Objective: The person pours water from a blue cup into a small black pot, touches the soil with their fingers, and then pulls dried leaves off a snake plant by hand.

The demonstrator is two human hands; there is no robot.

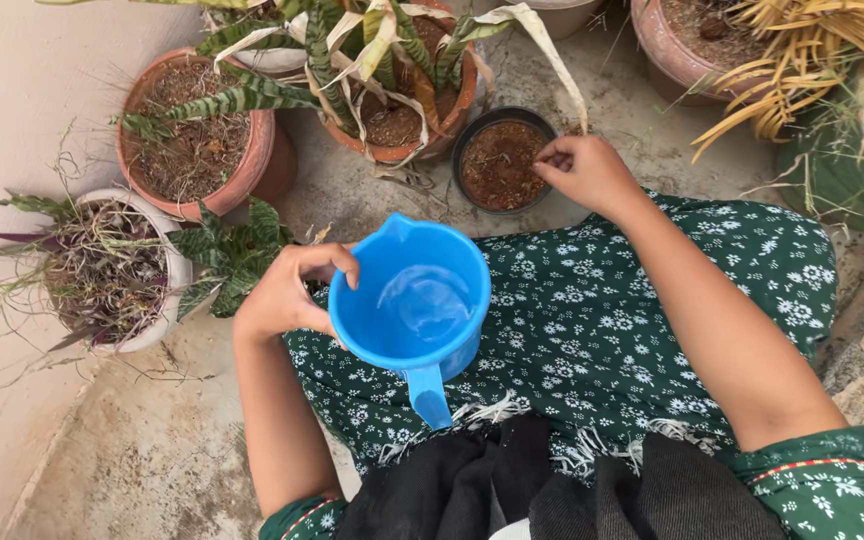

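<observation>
The blue plastic jug (414,305) sits in the middle of the view, over the person's lap, which is covered in green cloth with small white flowers (602,310). Its spout points away from the person and its handle points back toward the body. A little clear water shows at the bottom.

The left hand (292,290) grips the jug at its left rim — the fingers (337,262) are curled together and hooked over the edge, tips just inside, while the palm presses against the outer wall. The handle itself is untouched, below and to the right of that hand.

Beyond the jug and slightly to its right stands a small black pot (501,162) filled with bare brown soil. The right hand (584,172) rests at this pot's right rim, well apart from the jug; its fingertips (550,160) are drawn together as in a pinch, just over the soil's edge. Whether anything is held between them cannot be told.

Left of the jug stands a white pot of wiry purplish plants (112,270). Farther out beyond the jug to the left are two terracotta pots — one mostly soil (197,135), one with striped leaves (397,90). All of them rest on a concrete floor (152,440).
</observation>
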